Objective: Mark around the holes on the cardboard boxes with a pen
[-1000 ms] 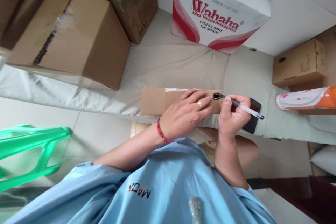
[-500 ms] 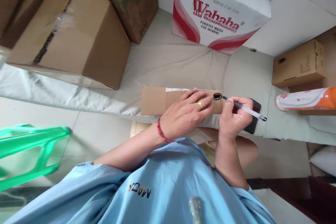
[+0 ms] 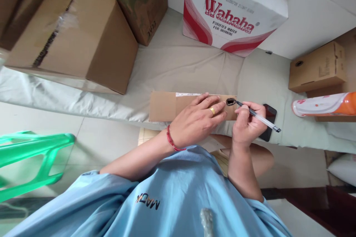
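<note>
A long, narrow cardboard box lies along the near edge of the cloth-covered surface, a white label along its far edge. Flat across its middle rests my left hand, fingers stretched out and a gold ring on one. A dark-rimmed hole is near the right end of the box. In my right hand is a pen with a clear barrel, pinched between thumb and fingers. Its dark tip is at the right rim of the hole. Behind the right hand, a black phone is partly hidden.
Large cardboard boxes stand at the left, a white and red water carton at the back. To the right are a small brown box and an orange and white bottle. A green plastic stool stands on the floor at left.
My right hand has shifted slightly left, and the pen's rear end has swung a little down and left. The pen tip stays by the hole; my left hand has hardly moved.
</note>
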The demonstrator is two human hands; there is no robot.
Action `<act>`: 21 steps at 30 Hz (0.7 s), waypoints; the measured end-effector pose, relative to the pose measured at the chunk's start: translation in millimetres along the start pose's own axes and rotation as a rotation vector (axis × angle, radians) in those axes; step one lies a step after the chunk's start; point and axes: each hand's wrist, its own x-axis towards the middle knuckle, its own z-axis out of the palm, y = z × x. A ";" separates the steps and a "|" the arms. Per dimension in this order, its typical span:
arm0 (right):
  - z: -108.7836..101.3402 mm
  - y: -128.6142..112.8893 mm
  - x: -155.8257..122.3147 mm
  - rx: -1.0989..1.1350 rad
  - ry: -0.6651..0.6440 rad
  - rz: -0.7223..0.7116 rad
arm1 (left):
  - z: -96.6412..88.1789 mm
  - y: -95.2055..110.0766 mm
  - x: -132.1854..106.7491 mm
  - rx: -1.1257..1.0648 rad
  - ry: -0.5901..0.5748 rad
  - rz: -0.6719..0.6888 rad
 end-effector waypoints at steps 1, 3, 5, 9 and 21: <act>0.2 0.3 -0.1 0.006 -0.009 -0.001 | 0.0 0.0 -0.1 0.001 -0.002 0.000; 0.4 1.4 -0.2 0.009 -0.029 0.001 | 0.1 -0.1 -0.4 0.003 -0.005 0.001; 0.3 3.1 -0.4 -0.002 -0.039 0.005 | 0.4 -0.2 -0.6 0.007 -0.005 0.002; 0.2 6.1 -0.5 -0.011 0.002 0.015 | 1.1 -0.6 -0.1 0.011 0.006 0.004; -1.9 6.4 -0.4 -0.016 0.031 0.030 | 0.6 -0.7 -0.5 0.017 0.006 0.010</act>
